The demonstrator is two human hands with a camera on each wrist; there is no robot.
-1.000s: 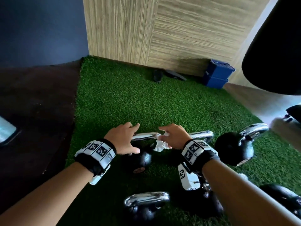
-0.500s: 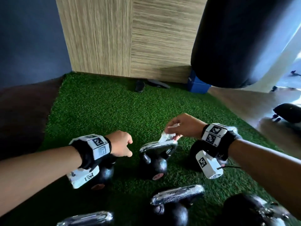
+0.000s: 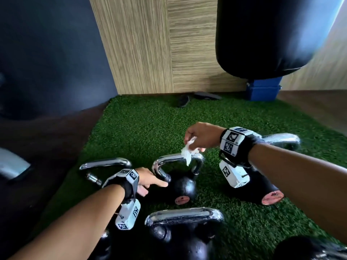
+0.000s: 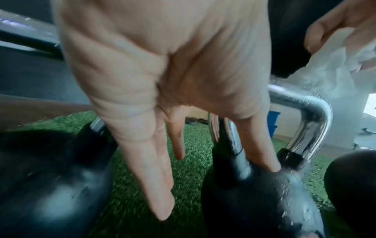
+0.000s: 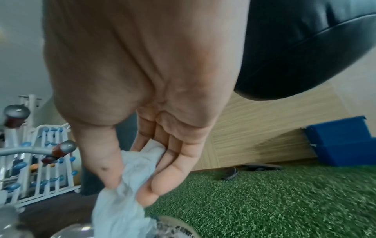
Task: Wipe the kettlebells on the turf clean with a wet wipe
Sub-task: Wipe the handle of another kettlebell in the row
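Several black kettlebells with chrome handles stand on the green turf (image 3: 142,132). The middle kettlebell (image 3: 183,186) is upright, and its handle (image 3: 176,158) has the white wet wipe (image 3: 187,153) draped over the right end. My right hand (image 3: 195,145) hovers just above that handle and pinches the wet wipe (image 5: 130,185) between thumb and fingers. My left hand (image 3: 155,184) reaches in from the left with straight fingers (image 4: 154,177). One fingertip touches the ball where the handle (image 4: 313,112) joins it. The wet wipe (image 4: 335,72) shows in the left wrist view's upper right.
Another kettlebell handle (image 3: 105,164) is at the left, one (image 3: 185,215) is close in front, and a tipped kettlebell (image 3: 262,188) lies under my right wrist. A black punching bag (image 3: 262,34) hangs at the upper right. Blue bins (image 3: 262,91) and dark slippers (image 3: 195,98) sit by the wooden wall.
My left hand has opened from a fist and reached right to the middle kettlebell. My right hand keeps the wipe at that kettlebell's handle. The head view has tilted upward.
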